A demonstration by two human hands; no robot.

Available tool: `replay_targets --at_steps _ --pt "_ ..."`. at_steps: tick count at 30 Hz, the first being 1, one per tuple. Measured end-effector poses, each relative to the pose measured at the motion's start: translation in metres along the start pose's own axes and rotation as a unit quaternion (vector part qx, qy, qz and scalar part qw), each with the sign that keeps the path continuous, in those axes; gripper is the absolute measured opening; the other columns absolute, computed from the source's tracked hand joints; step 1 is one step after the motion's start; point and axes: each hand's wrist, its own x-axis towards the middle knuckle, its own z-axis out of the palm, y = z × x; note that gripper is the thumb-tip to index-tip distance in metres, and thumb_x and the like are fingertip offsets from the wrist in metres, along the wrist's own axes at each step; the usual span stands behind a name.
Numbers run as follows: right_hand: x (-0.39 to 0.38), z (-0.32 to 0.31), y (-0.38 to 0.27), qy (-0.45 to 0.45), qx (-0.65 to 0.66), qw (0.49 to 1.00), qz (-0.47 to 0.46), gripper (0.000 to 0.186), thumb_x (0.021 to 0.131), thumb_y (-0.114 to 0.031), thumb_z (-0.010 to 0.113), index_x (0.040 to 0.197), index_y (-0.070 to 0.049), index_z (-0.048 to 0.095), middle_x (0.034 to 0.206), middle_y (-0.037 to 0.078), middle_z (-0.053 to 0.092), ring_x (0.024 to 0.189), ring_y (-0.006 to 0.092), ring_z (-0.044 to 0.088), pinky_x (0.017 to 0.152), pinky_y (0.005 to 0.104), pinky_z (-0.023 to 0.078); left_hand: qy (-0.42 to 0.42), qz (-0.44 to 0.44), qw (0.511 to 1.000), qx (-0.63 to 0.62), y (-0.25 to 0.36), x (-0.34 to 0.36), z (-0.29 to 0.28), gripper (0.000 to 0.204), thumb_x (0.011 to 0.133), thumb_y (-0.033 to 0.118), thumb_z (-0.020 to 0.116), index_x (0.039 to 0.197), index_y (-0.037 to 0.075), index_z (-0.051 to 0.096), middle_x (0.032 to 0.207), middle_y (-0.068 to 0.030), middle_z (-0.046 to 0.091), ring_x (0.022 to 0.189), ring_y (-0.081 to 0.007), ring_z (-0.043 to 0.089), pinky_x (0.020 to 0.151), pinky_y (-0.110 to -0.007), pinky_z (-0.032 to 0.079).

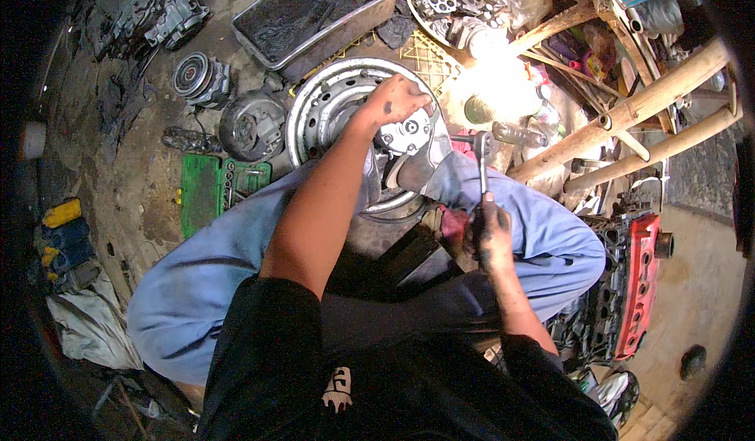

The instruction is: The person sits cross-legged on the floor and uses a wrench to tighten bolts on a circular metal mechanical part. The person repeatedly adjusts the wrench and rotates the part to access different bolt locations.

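Note:
A round silver metal part [417,144] with bolts on its face is held up between my feet, over a steel wheel rim [308,79] lying flat on the floor. My left hand [399,99] is closed at the part's upper edge, and its fingers hide whatever they hold. To the right, my right hand [494,240] grips the handle of a ratchet wrench [483,175]. The wrench points away from me, its head standing apart from the silver part. A dark extension with a socket seems to stick out leftward from that head.
At left lie a green socket case [201,193], a pulley unit [201,78] and a dark round housing [253,124]. A grimy metal tray [303,56] sits beyond the rim. A bright lamp [491,87], wooden poles [629,111] and a red-topped engine part [638,284] stand on the right.

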Motion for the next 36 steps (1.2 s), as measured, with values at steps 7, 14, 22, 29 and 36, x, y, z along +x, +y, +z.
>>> replay_targets --at_steps 7,14,22,29,36 --pt "0.000 0.034 -0.003 -0.030 0.023 0.999 -0.003 0.058 0.101 -0.052 0.039 0.069 -0.005 0.052 0.050 0.001 0.045 0.039 0.0112 0.040 0.039 0.0294 0.033 -0.022 -0.033 0.999 0.012 -0.002 0.001 -0.003 0.024 0.082 0.031 0.064 0.083 0.011 0.077 0.063 -0.0134 0.064 0.060 -0.0231 0.061 0.064 -0.037 0.049" --pt "0.003 0.043 -0.010 -0.023 -0.034 0.999 0.014 0.061 0.099 -0.054 0.044 0.080 0.002 0.060 0.060 0.005 0.054 0.046 0.0160 0.048 0.044 0.0312 0.039 -0.073 -0.086 0.994 0.001 0.027 -0.009 -0.019 0.039 0.085 0.039 0.064 0.098 0.003 0.070 0.099 -0.0244 0.063 0.100 -0.0338 0.060 0.088 -0.043 0.047" --pt "0.005 0.061 0.015 0.045 -0.104 0.993 -0.019 0.060 0.098 -0.048 0.050 0.107 0.009 0.064 0.086 0.018 0.065 0.078 0.0219 0.058 0.082 0.0368 0.047 -0.084 -0.057 0.995 -0.010 0.003 0.000 -0.009 0.035 0.085 0.037 0.063 0.094 0.005 0.073 0.087 -0.0220 0.067 0.086 -0.0325 0.065 0.078 -0.041 0.050" --pt "-0.006 0.104 0.004 0.056 0.059 0.996 -0.029 0.052 0.101 -0.048 0.044 0.081 -0.002 0.052 0.062 0.005 0.049 0.049 0.0163 0.045 0.048 0.0319 0.041 -0.042 -0.014 0.999 -0.014 0.000 0.001 -0.002 0.034 0.085 0.034 0.063 0.089 0.002 0.073 0.079 -0.0208 0.068 0.075 -0.0312 0.066 0.070 -0.041 0.051" --pt "-0.029 0.117 -0.009 0.046 0.208 0.975 0.063 0.050 0.100 -0.049 0.047 0.086 -0.003 0.062 0.064 0.002 0.055 0.050 0.0115 0.049 0.042 0.0284 0.038 -0.037 -0.043 0.998 -0.001 0.000 -0.001 -0.003 0.033 0.083 0.034 0.063 0.089 0.003 0.073 0.080 -0.0200 0.068 0.075 -0.0313 0.066 0.072 -0.041 0.051"
